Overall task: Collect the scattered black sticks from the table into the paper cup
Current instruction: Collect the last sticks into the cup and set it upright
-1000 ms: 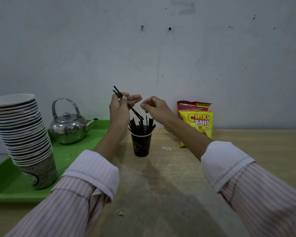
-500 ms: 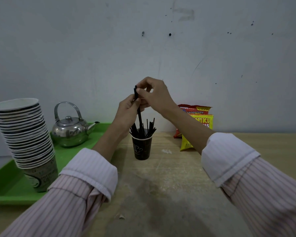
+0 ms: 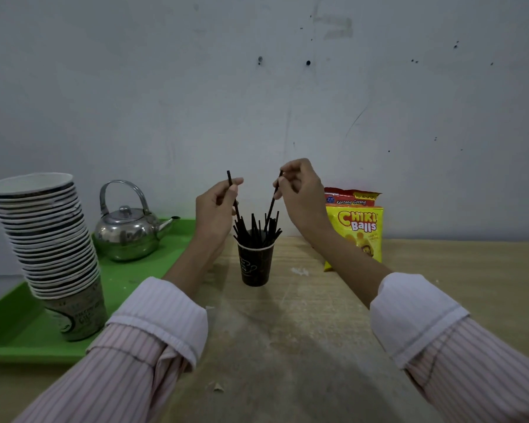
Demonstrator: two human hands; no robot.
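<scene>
A dark paper cup [image 3: 255,265] stands upright on the wooden table [image 3: 303,331], with several black sticks [image 3: 257,232] poking out of its mouth. My left hand [image 3: 215,209] is above and left of the cup, pinching one black stick [image 3: 230,186] that slants down toward the cup. My right hand [image 3: 300,193] is above and right of the cup, pinching another black stick [image 3: 272,204] whose lower end reaches in among those in the cup. No loose sticks show on the table.
A green tray [image 3: 9,334] at the left carries a tall stack of paper cups [image 3: 49,242] and a metal kettle [image 3: 129,230]. Two snack bags [image 3: 356,230] lean against the wall right of the cup. Small paper scraps [image 3: 300,271] lie on the table.
Both hands were together on one stick bundle above the cup. They have moved apart, and each now holds its own stick angled down into the cup.
</scene>
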